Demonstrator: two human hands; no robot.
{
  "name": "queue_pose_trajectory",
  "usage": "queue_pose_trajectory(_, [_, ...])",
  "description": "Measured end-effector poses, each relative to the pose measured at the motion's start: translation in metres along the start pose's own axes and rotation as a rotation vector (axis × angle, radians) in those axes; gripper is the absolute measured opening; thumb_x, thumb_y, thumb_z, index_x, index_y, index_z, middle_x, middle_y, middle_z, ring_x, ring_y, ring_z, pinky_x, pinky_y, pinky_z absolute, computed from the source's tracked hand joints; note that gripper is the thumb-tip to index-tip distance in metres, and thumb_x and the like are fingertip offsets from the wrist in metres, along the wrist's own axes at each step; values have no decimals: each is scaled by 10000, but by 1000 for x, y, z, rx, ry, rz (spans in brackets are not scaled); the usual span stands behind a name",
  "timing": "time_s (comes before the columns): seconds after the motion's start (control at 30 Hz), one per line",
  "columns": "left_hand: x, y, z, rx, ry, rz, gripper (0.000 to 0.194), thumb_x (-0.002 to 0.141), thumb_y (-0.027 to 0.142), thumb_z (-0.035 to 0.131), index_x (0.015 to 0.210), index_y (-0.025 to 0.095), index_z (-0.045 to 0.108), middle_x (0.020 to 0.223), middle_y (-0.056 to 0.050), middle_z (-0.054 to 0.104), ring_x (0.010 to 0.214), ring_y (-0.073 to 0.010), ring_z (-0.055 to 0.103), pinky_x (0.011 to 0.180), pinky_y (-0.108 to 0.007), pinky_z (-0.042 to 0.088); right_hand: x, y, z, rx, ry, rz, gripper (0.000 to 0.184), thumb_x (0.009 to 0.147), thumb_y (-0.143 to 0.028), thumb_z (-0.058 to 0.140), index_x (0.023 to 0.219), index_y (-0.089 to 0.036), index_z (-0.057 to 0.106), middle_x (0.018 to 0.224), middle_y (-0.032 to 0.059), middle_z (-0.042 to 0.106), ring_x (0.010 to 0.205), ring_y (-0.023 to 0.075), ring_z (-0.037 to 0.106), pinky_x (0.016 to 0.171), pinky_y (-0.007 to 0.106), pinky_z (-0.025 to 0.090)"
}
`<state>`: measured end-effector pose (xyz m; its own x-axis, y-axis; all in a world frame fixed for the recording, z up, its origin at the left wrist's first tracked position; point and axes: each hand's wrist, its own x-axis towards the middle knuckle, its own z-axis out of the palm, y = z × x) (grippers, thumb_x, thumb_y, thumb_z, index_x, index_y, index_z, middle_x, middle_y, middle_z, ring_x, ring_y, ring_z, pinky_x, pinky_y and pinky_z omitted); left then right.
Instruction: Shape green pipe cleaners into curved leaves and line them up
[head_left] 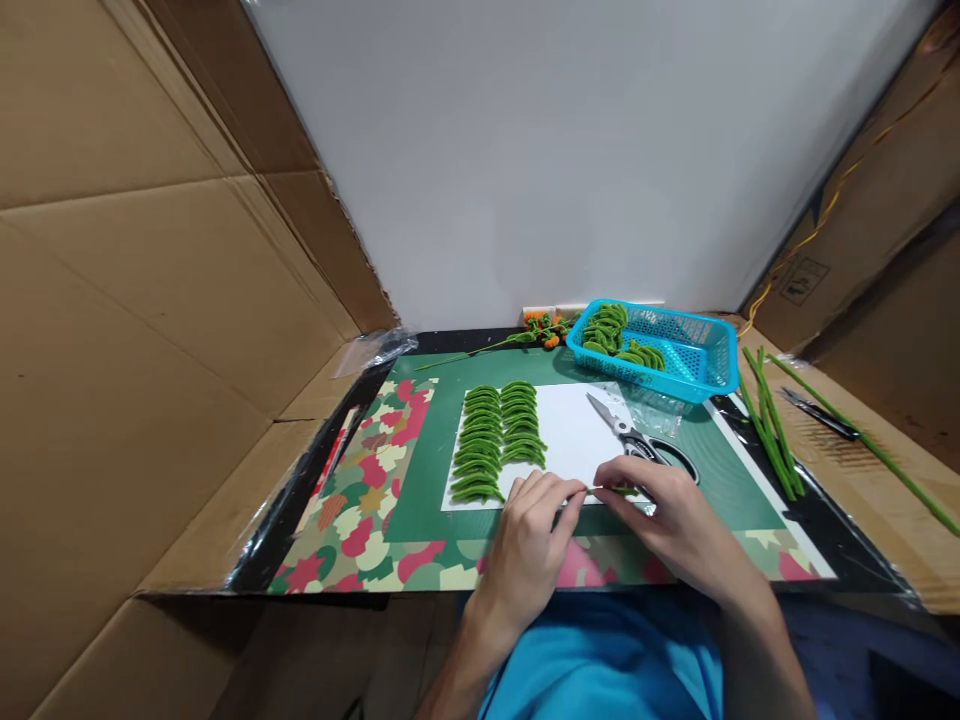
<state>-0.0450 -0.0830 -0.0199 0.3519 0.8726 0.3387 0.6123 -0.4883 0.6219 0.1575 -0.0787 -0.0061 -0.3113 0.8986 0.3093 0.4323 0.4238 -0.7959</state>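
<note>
At the near edge of the white sheet, I hold a small green piece — its ends mostly hidden by my fingers. My left hand pinches it between thumb and forefinger from the nine o'clock side; my right hand pinches it the same way from three. Around ten o'clock from my fingertips, two columns of curved green pieces lie on the sheet, the left column longer than the right column. Scissors lie between one and two o'clock, partly hidden by my right hand. Beyond them, at one, sits the blue basket with more green pieces inside; orange flowers lie just before twelve. Green stems are past two — the dark snips farther out that way.
</note>
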Motion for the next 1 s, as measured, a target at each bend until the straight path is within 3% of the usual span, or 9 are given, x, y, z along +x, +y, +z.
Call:
queue_pose_trajectory(0.1, [0, -6, 1, -90, -15, -33, 206, 1086, 249, 553, 986, 228, 732, 921, -21, 753, 899, -215, 673, 901, -355, 469, 3, 0, 8, 50, 108, -23, 44, 1029, -232, 643, 1007, -228, 681, 917, 19, 741, 770, 174, 684, 742, 272, 535])
queue_pose_trajectory(0.2, [0, -10, 2, -212, -29, -126, 206, 1058, 281, 556, 961, 224, 728, 887, -29, 748, 846, -217, 677, 805, -322, 500, 7, -2, 15, 92, 213, -12, 48, 994, -215, 665, 1027, -224, 699, 838, 4, 726, 738, 166, 689, 728, 264, 540])
queue_pose_trajectory(0.27, [0, -11, 4, -292, -57, -212, 224, 1043, 336, 554, 948, 222, 722, 825, -23, 724, 763, -210, 665, 705, -296, 498, 10, -3, 19, 116, 230, -12, 110, 976, -201, 668, 1072, -231, 713, 845, 0, 734, 746, 165, 698, 746, 269, 550])
queue_pose_trajectory(0.4, [2, -15, 6, -379, -91, -258, 256, 1013, 387, 557, 866, 217, 680, 780, -16, 703, 727, -206, 649, 690, -281, 499, 17, -4, 29, 187, 253, -4, 261, 966, -211, 668, 1222, -252, 701, 858, -1, 725, 747, 165, 679, 745, 285, 557])
queue_pose_trajectory(0.5, [3, -18, 5, -438, -117, -299, 281, 1023, 453, 543, 931, 226, 680, 751, -1, 693, 687, -199, 637, 639, -264, 481, 22, -3, 36, 413, 272, 58, 436, 922, -245, 738, 1347, -265, 642, 887, -1, 733, 784, 174, 698, 755, 295, 588])
queue_pose_trajectory(0.57, [1, -19, 5, -450, -119, -304, 319, 1037, 495, 526, 936, 228, 667, 798, -10, 709, 726, -205, 650, 654, -264, 487, 24, 0, 39, 519, 237, 110, 346, 890, -271, 785, 1227, -247, 708, 894, 11, 749, 800, 182, 711, 739, 293, 592])
queue_pose_trajectory(0.67, [-4, -19, 4, -435, -119, -288, 354, 1058, 519, 491, 912, 228, 629, 890, -32, 724, 831, -223, 671, 724, -279, 506, 25, 3, 41, 509, 170, 141, 103, 876, -283, 804, 944, -210, 777, 891, 28, 759, 821, 186, 712, 736, 286, 570])
queue_pose_trajectory(0.8, [-5, -16, 4, -402, -140, -285, 336, 1074, 509, 458, 939, 235, 598, 833, -5, 677, 790, -210, 648, 745, -285, 498, 26, 4, 41, 472, 204, 165, 83, 877, -280, 789, 898, -202, 775, 857, 25, 752, 801, 179, 697, 725, 278, 556])
queue_pose_trajectory(1.0, [2, -15, 5, -444, -64, -255, 344, 1044, 479, 504, 812, 230, 556, 712, 25, 592, 657, -175, 566, 636, -261, 431, 25, 3, 40, 500, 253, 195, 124, 849, -303, 813, 833, -194, 755, 802, 31, 736, 745, 179, 684, 675, 280, 580])
